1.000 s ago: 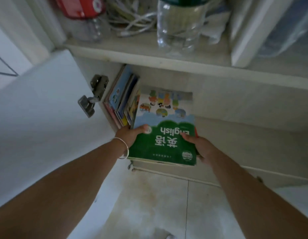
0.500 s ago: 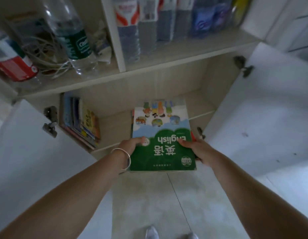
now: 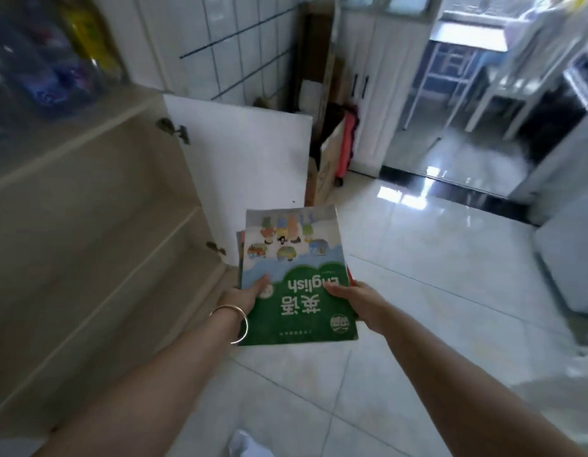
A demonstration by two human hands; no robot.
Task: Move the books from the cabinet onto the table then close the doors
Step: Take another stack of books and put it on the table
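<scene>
A thin stack of books [image 3: 296,275] with a green "English" cover on top is held level over the floor, clear of the cabinet [image 3: 88,225]. My left hand [image 3: 241,298], a bangle on its wrist, grips the stack's near left edge with the thumb on the cover. My right hand [image 3: 355,298] grips the near right edge the same way. The cabinet's lower compartment lies to the left, its right door [image 3: 250,166] standing wide open. The other books and the left door are out of view.
Bottles [image 3: 55,54] stand on the cabinet's upper shelf at top left. Beyond the open door are cardboard boxes [image 3: 322,173] and a red item by a white cupboard [image 3: 368,94]. Glossy tiled floor [image 3: 434,275] stretches right toward a white table frame [image 3: 467,47] and a white appliance [image 3: 569,258].
I have turned right, away from the cabinet, carrying the stack out of the lower compartment. Both hands keep the same grip. The remaining books and left door have left the view.
</scene>
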